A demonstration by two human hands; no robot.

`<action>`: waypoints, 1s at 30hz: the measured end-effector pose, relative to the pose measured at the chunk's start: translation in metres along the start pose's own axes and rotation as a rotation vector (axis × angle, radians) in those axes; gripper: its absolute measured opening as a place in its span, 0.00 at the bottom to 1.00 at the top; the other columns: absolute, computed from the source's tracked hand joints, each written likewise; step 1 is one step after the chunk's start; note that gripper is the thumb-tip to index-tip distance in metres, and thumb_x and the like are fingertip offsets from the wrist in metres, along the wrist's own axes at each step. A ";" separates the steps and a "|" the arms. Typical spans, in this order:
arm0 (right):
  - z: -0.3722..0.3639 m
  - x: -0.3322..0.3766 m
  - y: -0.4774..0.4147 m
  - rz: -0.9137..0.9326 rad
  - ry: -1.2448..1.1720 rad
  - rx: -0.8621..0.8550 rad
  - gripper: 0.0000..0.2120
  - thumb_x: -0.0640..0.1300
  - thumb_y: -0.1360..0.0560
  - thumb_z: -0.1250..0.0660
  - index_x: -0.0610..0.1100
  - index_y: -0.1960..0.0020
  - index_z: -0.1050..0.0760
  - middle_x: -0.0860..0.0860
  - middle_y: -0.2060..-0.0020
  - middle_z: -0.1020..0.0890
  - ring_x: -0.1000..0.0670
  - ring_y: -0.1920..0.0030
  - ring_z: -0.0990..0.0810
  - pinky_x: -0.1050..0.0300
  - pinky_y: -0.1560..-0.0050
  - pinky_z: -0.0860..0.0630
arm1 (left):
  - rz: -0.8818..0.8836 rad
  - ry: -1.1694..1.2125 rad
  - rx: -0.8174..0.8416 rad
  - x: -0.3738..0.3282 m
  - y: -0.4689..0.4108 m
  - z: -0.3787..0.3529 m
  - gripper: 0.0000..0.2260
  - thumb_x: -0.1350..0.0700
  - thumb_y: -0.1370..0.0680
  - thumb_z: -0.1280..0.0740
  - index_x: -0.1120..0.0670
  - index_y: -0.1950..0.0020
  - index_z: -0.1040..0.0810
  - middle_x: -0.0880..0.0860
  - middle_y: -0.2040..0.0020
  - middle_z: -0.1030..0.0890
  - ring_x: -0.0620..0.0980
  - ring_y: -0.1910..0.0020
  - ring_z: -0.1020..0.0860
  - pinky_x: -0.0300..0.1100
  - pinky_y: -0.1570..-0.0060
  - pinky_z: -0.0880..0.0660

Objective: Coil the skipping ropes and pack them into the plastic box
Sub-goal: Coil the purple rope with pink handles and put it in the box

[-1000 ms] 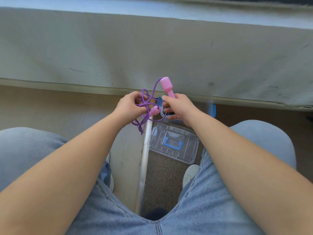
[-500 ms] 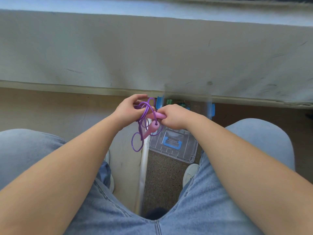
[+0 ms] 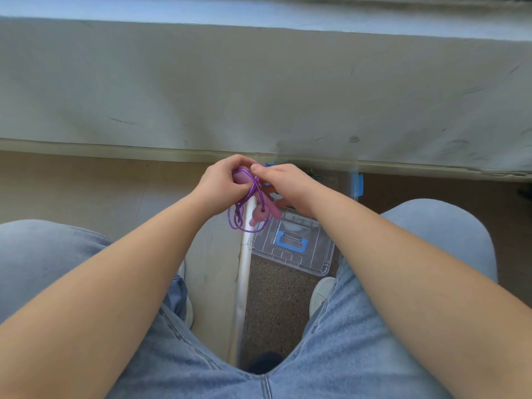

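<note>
Seated person, knees in jeans [image 3: 57, 254] at L and R, floor between. L hand [image 3: 221, 184] clenched around purple skipping rope [image 3: 240, 214] w/ pink handles: one handle end [image 3: 239, 177] sticks out of the fist near the thumb, rope loops hang below the hand, over the pale strip [image 3: 243, 283] that runs along the floor seam. Second pink handle [image 3: 263, 213] dangles low, just R of the loops, rope passing through its end. R hand [image 3: 283, 185] touching the same bundle, thumb tip meeting L hand at top, fingers curled under; grasping rope/handle side, exact grip hidden by the hand itself. Bundle is in the air, above near-L corner of the clear lid [image 3: 293, 243] w/ blue handle, lid flat on dark speckled floor. Plastic box [image 3: 355, 182] behind the hands, against the wall base [image 3: 403, 165], mostly hidden/blurred; blue latch on its R side visible, contents can't tell. White shoe [image 3: 321, 292] near lid's near edge.
</note>
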State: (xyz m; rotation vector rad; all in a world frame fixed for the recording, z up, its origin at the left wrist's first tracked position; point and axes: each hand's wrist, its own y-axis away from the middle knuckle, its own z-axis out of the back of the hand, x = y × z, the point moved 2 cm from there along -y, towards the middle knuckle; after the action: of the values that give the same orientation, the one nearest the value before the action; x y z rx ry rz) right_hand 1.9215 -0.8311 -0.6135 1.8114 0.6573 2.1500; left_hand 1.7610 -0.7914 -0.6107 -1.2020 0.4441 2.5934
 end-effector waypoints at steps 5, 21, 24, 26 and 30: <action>0.005 0.006 -0.001 0.035 -0.383 -0.087 0.03 0.43 0.20 0.32 0.45 0.53 0.23 0.46 0.56 0.18 0.49 0.56 0.19 0.52 0.55 0.22 | 0.052 0.105 -0.092 0.000 -0.002 -0.002 0.05 0.51 0.25 0.34 0.44 0.53 0.18 0.45 0.60 0.17 0.45 0.58 0.18 0.41 0.54 0.20; 0.004 -0.013 0.008 -0.430 0.139 -0.035 0.11 0.47 0.23 0.35 0.41 0.47 0.21 0.46 0.51 0.17 0.46 0.50 0.17 0.41 0.46 0.18 | 0.497 1.121 -0.481 -0.001 -0.013 0.014 0.10 0.61 0.16 0.43 0.53 0.44 0.22 0.55 0.57 0.21 0.50 0.65 0.22 0.46 0.60 0.21; 0.001 -0.018 0.011 -0.472 0.237 0.051 0.17 0.53 0.21 0.35 0.40 0.44 0.21 0.46 0.52 0.17 0.47 0.55 0.16 0.47 0.52 0.17 | 0.487 1.085 -0.463 0.003 -0.014 0.017 0.10 0.59 0.17 0.42 0.55 0.41 0.22 0.54 0.55 0.22 0.49 0.64 0.23 0.44 0.58 0.21; 0.005 -0.018 0.004 -0.358 0.424 -0.102 0.18 0.55 0.22 0.36 0.40 0.46 0.20 0.46 0.59 0.18 0.46 0.64 0.19 0.51 0.60 0.17 | 0.443 0.990 -0.426 0.004 -0.013 0.016 0.11 0.60 0.17 0.42 0.57 0.39 0.23 0.54 0.54 0.22 0.49 0.63 0.21 0.43 0.58 0.21; 0.014 -0.007 -0.007 -0.020 0.390 -0.439 0.23 0.63 0.21 0.44 0.44 0.46 0.24 0.45 0.50 0.19 0.43 0.51 0.20 0.46 0.48 0.20 | 0.458 0.888 -0.369 0.004 -0.010 0.010 0.11 0.59 0.16 0.42 0.58 0.36 0.25 0.57 0.49 0.21 0.53 0.67 0.20 0.56 0.51 0.20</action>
State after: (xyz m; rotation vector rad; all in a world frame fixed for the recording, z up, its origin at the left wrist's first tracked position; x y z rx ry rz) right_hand 1.9355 -0.8258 -0.6218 1.1730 0.2403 2.4176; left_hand 1.7549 -0.7775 -0.6092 -2.6563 0.4328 2.3823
